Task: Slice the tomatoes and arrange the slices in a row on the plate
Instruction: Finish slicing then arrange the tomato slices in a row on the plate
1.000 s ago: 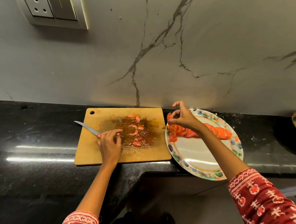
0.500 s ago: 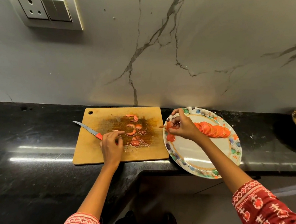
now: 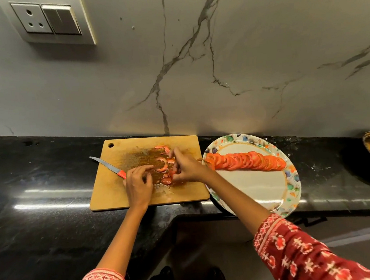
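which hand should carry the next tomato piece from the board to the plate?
Right. The right hand is already over the tomato pieces on the cutting board, on the plate's side. The left hand rests by the knife.

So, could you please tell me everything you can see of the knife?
The knife lies flat across the wooden cutting board's left edge, its slim, pointed, metal-looking blade jutting out over the black counter. Its red handle end disappears under the left hand, which rests on it; the grip itself is hidden.
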